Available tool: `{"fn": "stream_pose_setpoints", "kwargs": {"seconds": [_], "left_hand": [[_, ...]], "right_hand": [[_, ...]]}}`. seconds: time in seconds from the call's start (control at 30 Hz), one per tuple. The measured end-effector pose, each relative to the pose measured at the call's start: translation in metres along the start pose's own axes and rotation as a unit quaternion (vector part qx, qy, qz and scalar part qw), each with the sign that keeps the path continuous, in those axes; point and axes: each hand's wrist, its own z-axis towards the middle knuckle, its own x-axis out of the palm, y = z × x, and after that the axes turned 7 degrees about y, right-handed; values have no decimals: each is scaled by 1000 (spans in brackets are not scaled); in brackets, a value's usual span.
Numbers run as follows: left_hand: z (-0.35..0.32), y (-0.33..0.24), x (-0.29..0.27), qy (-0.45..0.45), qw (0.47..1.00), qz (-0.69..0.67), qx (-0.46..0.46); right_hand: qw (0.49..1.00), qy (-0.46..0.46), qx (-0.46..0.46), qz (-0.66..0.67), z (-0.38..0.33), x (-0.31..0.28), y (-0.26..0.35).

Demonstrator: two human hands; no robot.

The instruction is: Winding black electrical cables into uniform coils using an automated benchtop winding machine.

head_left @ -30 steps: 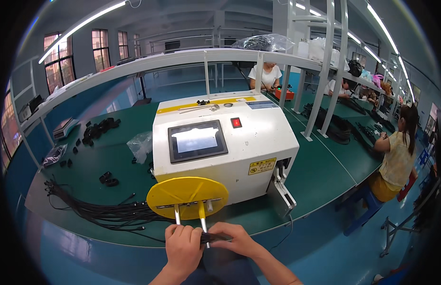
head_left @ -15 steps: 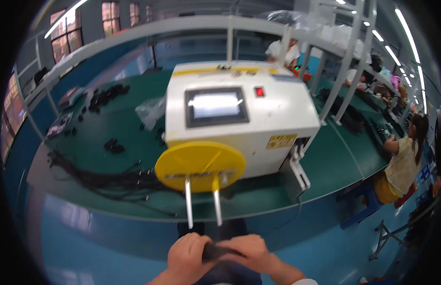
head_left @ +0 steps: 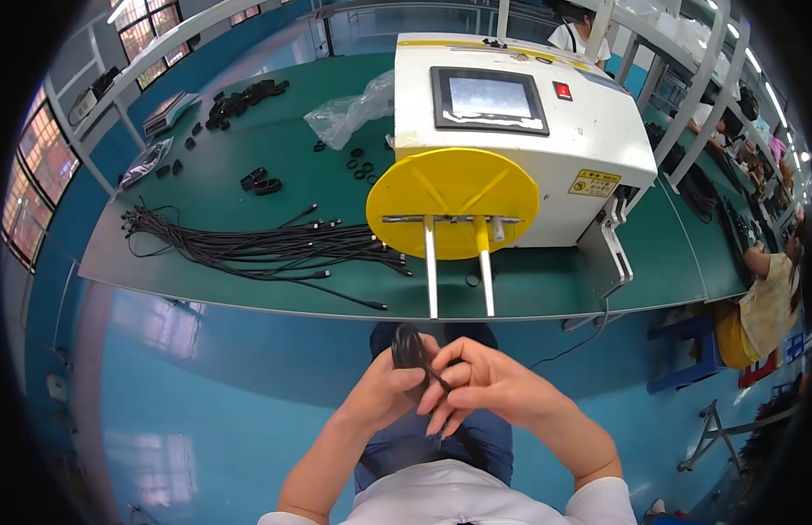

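1. Head view, hands: the left hand (head_left: pixel 384 395) and the right hand (head_left: pixel 485 385) meet over the person's lap, in front of the near edge of the desk (head_left: pixel 274 188). Between them is a small coiled black cable (head_left: pixel 412 353).

2. Head view, the deciding relation: the bundle's long axis runs from about 11 o'clock, where its rounded end pokes up above the left hand's fingers (head_left: pixel 404 378), down to about 5 o'clock, where a loose tail slips under the right palm. The left hand is nearer the bulk of the coil and wraps it; the right hand's fingers (head_left: pixel 451 374) are pressed together, pinching the strand just beside the left hand's knuckles. (How tight the grip is cannot be told.)

3. Head view, surroundings: at 12 o'clock from the hands stand two upright metal pins (head_left: pixel 430 278) under the yellow disc (head_left: pixel 452 203) of a white winding machine (head_left: pixel 546 122). At 10 o'clock, a spread of loose black cables (head_left: pixel 257 249) lies on the green desk, well apart from the hands.
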Motion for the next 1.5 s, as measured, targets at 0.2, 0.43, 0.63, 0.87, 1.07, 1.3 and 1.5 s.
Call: {"fn": "stream_pose_setpoints", "kwargs": {"seconds": [0.2,0.43,0.63,0.87,1.07,1.3,1.5], "left_hand": [[-4,3,5,-76,997,29,18],[-3,4,5,0,999,37,21],[-2,8,11,-14,995,93,37],[-11,25,0,42,961,267,64],[-10,26,11,-66,956,285,32],[-5,38,4,-155,813,542,146],[-6,20,-18,-141,916,360,106]], "right_hand": [[937,-104,-80,-322,6,5,-34],[846,-109,-174,-492,22,0,-39],[903,-107,-114,-401,20,5,-40],[919,-120,-171,-333,15,-2,-53],[922,-174,-136,-319,18,5,-61],[890,-198,-185,-366,18,-4,-81],[990,-118,-50,-55,13,-12,-73]]}}
